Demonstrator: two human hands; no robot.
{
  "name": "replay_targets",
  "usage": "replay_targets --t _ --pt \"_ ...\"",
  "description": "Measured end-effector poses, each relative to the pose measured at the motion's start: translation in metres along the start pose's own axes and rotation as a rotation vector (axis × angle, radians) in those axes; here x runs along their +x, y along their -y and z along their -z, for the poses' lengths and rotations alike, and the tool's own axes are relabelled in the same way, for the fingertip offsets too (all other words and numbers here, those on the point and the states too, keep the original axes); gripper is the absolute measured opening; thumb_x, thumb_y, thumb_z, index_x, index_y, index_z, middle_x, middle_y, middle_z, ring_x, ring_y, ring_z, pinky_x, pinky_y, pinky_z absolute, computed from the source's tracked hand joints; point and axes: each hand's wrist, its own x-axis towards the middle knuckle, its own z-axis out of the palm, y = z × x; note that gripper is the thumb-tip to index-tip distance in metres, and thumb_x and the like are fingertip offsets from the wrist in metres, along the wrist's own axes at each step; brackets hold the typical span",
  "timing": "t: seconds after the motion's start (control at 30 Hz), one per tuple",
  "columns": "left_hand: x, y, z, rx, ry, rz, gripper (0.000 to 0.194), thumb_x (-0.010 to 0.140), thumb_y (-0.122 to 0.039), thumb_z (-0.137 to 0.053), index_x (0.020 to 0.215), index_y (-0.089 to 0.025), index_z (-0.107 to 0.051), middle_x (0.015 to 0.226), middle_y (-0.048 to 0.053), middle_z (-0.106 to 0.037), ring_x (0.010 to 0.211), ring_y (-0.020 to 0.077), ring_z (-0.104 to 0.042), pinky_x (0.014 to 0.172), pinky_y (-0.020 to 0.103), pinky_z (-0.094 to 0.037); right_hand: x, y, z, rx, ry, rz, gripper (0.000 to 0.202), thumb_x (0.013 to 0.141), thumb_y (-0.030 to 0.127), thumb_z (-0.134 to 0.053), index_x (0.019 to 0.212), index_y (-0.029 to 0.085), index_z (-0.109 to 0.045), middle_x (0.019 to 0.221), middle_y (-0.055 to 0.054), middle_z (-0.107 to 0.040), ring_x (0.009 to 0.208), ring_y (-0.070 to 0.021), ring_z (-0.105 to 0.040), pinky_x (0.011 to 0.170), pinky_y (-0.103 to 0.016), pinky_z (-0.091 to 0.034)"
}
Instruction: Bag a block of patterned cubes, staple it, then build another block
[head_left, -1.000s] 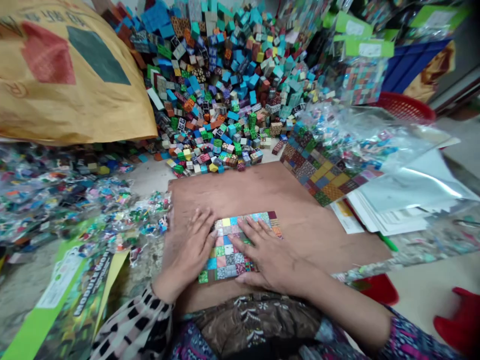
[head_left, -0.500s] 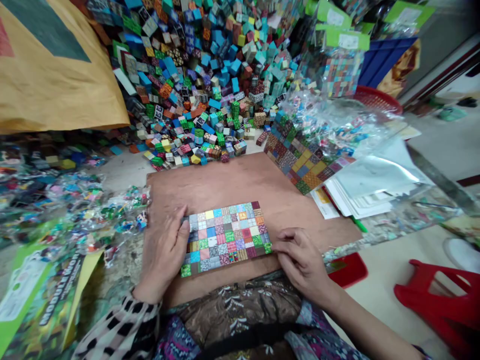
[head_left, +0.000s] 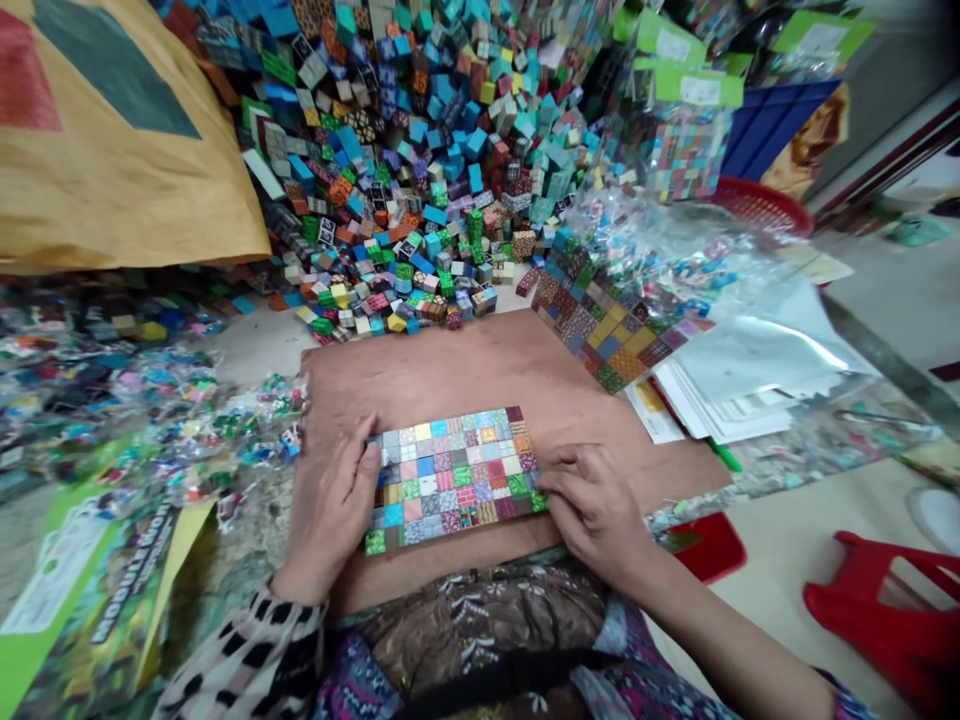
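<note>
A flat rectangular panel of small printed cube blocks, in many colours, lies on a brown board in front of me. Along the panel's left edge rests my left hand, its fingers stretched out and the thumb against the blocks. My right hand is at the opposite edge, fingers curled and fingertips pinched at the green corner block. Whether anything small is hidden inside those fingers cannot be made out.
A heap of loose blocks rises behind the board. Bagged small figures lie left, beside green-topped packaging. A second block panel leans at the right, near clear plastic sleeves. A red stool stands lower right.
The whole view has shifted slightly. My right hand's fingertips sit a little higher and closer against the panel's right edge. My left hand stays put.
</note>
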Motion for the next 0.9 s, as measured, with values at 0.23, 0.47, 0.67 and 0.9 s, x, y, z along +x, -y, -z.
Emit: replay_targets --t 0.23,0.47,0.67,0.9 --pt "-0.001 -0.001 0.0 -0.017 -0.007 0.024 0.063 0.098 -0.058 -0.028 0.14 -0.017 -0.05 0.144 0.01 -0.053 0.136 0.0225 -0.047 0.118 0.046 -0.031 0.007 -0.005 -0.004 -0.012 0.005 -0.012 0.022 0.086 0.005 -0.05 0.093 0.019 -0.066 0.098 -0.009 -0.06 0.094 -0.0238 -0.053 0.079 -0.042 -0.045" --pt "-0.001 0.001 0.001 0.0 0.016 0.031 0.062 0.098 -0.057 -0.027 0.141 -0.018 -0.049 0.145 0.01 -0.052 0.137 0.0239 -0.046 0.118 0.049 -0.03 0.015 -0.011 -0.009 -0.036 0.004 -0.018 0.025 0.086 0.006 -0.049 0.095 0.02 -0.068 0.097 -0.009 -0.061 0.093 -0.0241 -0.054 0.078 -0.042 -0.046" --pt "0.0 0.002 0.001 0.009 0.018 0.01 0.058 0.098 -0.054 -0.028 0.141 -0.019 -0.048 0.145 0.008 -0.052 0.137 0.024 -0.045 0.119 0.049 -0.028 0.024 -0.014 -0.009 -0.06 0.008 -0.035 0.026 0.087 0.009 -0.048 0.1 0.02 -0.068 0.101 -0.01 -0.06 0.095 -0.024 -0.054 0.081 -0.042 -0.045" --pt "-0.001 -0.001 0.002 0.016 0.009 -0.002 0.06 0.099 -0.054 -0.028 0.14 -0.017 -0.049 0.144 0.009 -0.053 0.137 0.0238 -0.045 0.119 0.048 -0.028 0.03 -0.02 -0.016 -0.117 0.012 -0.011 0.026 0.088 0.008 -0.047 0.095 0.019 -0.07 0.096 -0.01 -0.06 0.093 -0.0243 -0.053 0.08 -0.042 -0.045"
